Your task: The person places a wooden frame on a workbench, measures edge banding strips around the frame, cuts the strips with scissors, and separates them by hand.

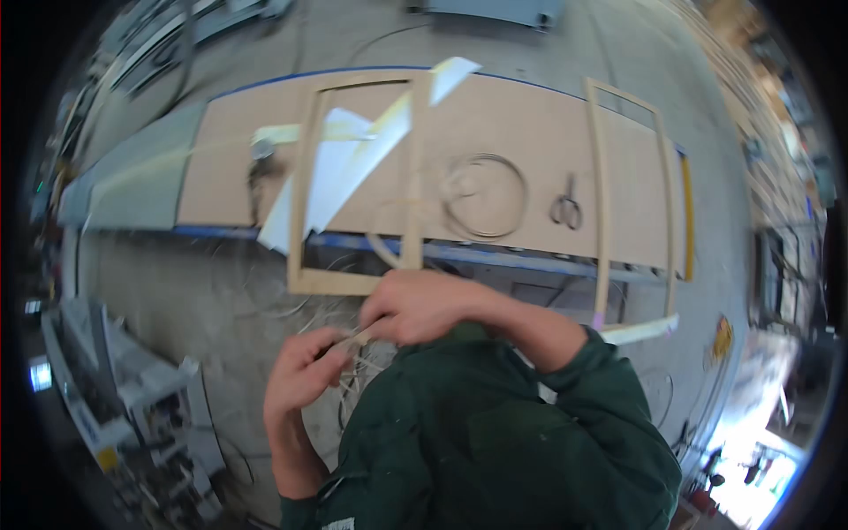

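Observation:
My left hand (305, 371) is closed, its thumb and fingers pinched on a thin pale strip (361, 336). Close beside it, my right hand (415, 306) is also closed on the strip, back of the hand facing up. Fingers and motion blur hide much of the strip, and its exact kind is unclear. Loose pale strands hang below the hands. Just beyond my right hand stands a light wooden frame (353, 284), overlapping the bench edge. A pale curved band (383, 251) shows near the frame's lower right corner.
On the long bench (548, 115) lie a coil (523, 199), black-handled scissors (567, 212) and white-yellow sheet strips (362, 172). Another wooden frame (603, 194) leans at the right end. A dark tool (257, 181) lies left. Grey machinery (132, 397) stands at lower left.

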The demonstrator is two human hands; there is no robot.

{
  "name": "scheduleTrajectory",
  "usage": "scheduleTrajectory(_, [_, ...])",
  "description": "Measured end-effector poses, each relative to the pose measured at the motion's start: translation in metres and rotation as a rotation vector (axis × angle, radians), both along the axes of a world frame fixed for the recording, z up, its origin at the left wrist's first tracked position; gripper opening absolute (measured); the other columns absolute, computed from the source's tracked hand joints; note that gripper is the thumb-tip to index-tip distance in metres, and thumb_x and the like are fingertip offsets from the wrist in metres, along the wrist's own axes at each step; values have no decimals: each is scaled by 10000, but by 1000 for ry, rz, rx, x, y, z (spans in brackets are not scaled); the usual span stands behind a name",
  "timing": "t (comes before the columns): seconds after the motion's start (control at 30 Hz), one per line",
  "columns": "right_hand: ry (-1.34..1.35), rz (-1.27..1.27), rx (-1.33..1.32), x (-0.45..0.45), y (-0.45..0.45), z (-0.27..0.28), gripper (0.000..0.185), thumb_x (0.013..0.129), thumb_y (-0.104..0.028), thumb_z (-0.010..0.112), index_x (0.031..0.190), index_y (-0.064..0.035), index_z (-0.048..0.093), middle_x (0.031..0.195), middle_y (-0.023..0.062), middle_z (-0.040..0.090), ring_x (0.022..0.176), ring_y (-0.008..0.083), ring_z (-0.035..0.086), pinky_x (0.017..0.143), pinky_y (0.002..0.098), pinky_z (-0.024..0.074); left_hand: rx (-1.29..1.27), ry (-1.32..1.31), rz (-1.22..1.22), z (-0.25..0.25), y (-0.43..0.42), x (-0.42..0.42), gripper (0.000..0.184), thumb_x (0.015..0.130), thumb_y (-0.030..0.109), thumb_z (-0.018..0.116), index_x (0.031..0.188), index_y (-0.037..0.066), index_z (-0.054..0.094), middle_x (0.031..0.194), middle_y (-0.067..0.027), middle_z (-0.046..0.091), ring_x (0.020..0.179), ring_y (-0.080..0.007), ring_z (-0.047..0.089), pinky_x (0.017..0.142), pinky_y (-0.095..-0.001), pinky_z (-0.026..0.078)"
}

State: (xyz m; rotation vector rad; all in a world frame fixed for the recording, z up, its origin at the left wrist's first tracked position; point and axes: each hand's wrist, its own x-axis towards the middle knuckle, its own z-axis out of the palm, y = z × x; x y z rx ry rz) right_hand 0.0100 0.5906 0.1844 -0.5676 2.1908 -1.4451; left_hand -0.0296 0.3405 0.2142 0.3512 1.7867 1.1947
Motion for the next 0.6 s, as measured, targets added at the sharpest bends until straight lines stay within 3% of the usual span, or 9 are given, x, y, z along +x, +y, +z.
scheduleTrajectory(0.2, [156,-312,41,22,18,-43,231,847,-184,644,1007,-37,723,915,175,702,868,383,661,770,470,519,7,3,184,-54,25,3,146,893,113,622,810,1,664,597,39,519,493,-32,404,449,-226,278])
scheduleTrajectory(0.27, [249,-775,-156,36,44,-65,248,869,-200,668,1049,-37,718,883,139,707,844,310,683,780,441,526,-1,-2,279,-67,32,-4,142,885,111,620,811,0,669,585,47,507,480,-27,380,442,-226,253])
scheduleTrajectory(0.3, [-36,-885,-211,43,75,-74,227,888,-203,680,1031,-32,722,892,116,711,864,229,676,792,400,532,-41,-10,307,-68,39,-10,144,885,120,623,822,2,676,587,49,504,483,-29,378,446,-226,253])
scheduleTrajectory(0.33, [-301,-992,-2,47,112,-86,215,913,-186,662,1039,-22,720,895,97,706,861,177,649,785,356,530,-89,-12,349,-68,42,-15,147,885,129,627,833,4,683,590,51,501,487,-30,377,449,-226,253])
scheduleTrajectory(0.37, [-134,-1275,128,57,145,-147,215,920,-173,650,1050,-15,714,876,98,703,825,181,636,775,346,525,-86,-32,388,-69,45,-19,149,886,135,627,847,6,690,593,50,501,491,-32,377,453,-226,250])
scheduleTrajectory(0.43, [-103,-1447,497,92,243,-265,209,919,-171,635,1021,-7,712,861,127,708,800,229,652,754,363,511,-133,-24,473,-68,48,-27,152,888,140,628,860,7,696,597,50,500,495,-33,377,457,-227,247])
scheduleTrajectory(0.47, [-114,-1524,610,103,276,-289,215,906,-188,637,973,3,712,860,150,703,811,254,664,751,367,509,-106,-52,487,-67,55,-30,151,891,137,626,870,4,696,600,47,500,499,-33,378,459,-226,246])
scheduleTrajectory(0.5, [-314,-1524,568,114,307,-306,315,903,-253,605,1115,-38,696,1022,230,700,967,373,676,815,450,511,-70,-85,493,-65,57,-33,150,895,133,625,880,2,696,603,44,501,504,-34,378,462,-225,244])
scheduleTrajectory(0.6, [-372,-1658,831,146,361,-392,505,824,-364,702,1126,40,664,1091,272,682,1076,380,660,923,455,516,-78,-99,579,-59,61,-34,158,904,137,629,893,-7,693,602,39,499,495,-36,374,457,-226,238])
